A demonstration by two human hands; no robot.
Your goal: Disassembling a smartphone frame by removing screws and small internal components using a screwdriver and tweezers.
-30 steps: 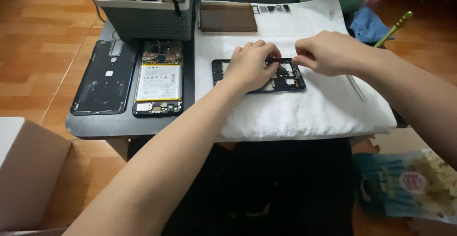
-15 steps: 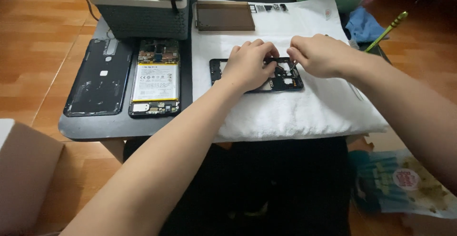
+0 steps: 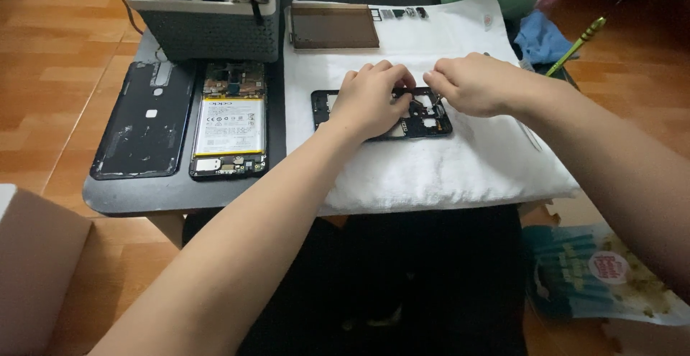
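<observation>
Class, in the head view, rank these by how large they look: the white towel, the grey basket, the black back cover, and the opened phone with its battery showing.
1. white towel
2. grey basket, partly cut off
3. black back cover and opened phone: too alike to rank

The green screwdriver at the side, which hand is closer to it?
Right. The right hand rests on the black frame, with the green screwdriver further to its right. The left hand is on the frame's other side, farther away.
</observation>
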